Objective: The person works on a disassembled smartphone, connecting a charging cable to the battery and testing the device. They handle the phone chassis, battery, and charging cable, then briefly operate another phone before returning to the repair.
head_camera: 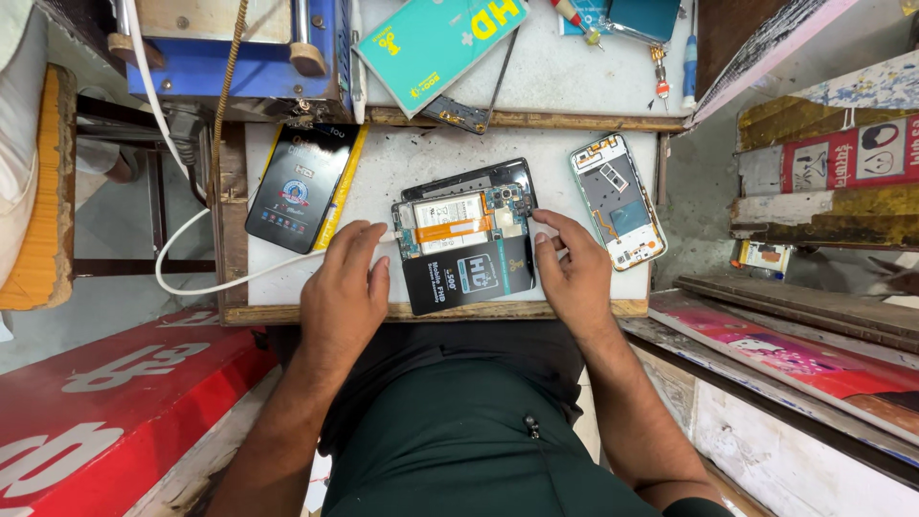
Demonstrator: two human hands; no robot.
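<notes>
The opened phone (466, 222) (back cover off, battery showing) lies on the counter (402, 163) between both hands. The left hand (343, 287) rests at its left edge, fingers loosely curled and grasping nothing. The right hand (572, 270) touches its right edge with released fingers.

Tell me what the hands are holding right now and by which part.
Both hands steady the opened phone flat on the workbench: left hand at its left edge, right hand at its right edge. Nothing is lifted.

The white worktop (402, 163) carries an opened phone (466, 222), a black packet (304, 187) and a phone frame (618, 200).
</notes>
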